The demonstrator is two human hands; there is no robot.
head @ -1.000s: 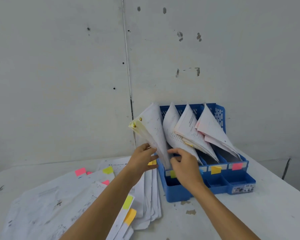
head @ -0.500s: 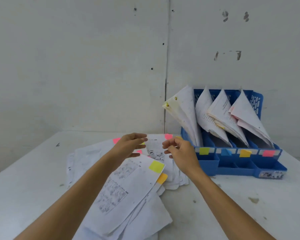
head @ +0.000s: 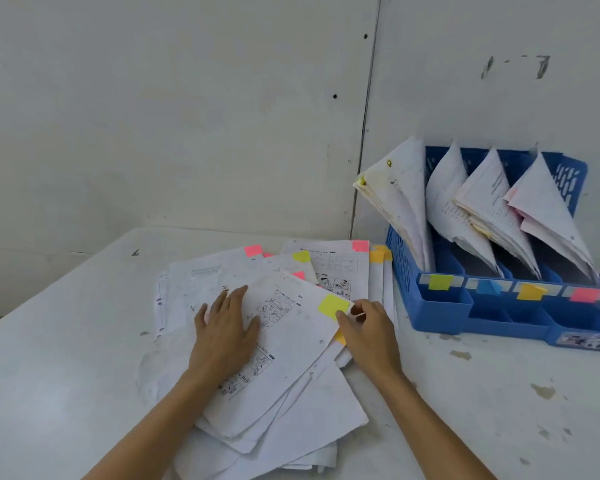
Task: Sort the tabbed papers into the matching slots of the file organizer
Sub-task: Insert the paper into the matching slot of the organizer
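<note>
A loose pile of white papers (head: 264,403) with coloured tabs lies on the table. The top sheet (head: 291,327) carries a yellow tab (head: 332,305) at its upper right corner. My left hand (head: 224,332) lies flat on that sheet with straight fingers. My right hand (head: 368,332) pinches the sheet's right corner just below the yellow tab. To the right stands the blue file organizer (head: 440,306) with four slots labelled yellow, blue, orange and pink, each holding leaning papers.
The white table (head: 66,341) meets a grey wall behind. Other sheets with pink (head: 253,250), yellow and orange tabs fan out at the back of the pile. Small front trays of the organizer face me.
Both hands left the organizer's first slot and came down left onto the pile. The left hand now presses the top sheet and the right pinches its corner. The view dropped lower.
</note>
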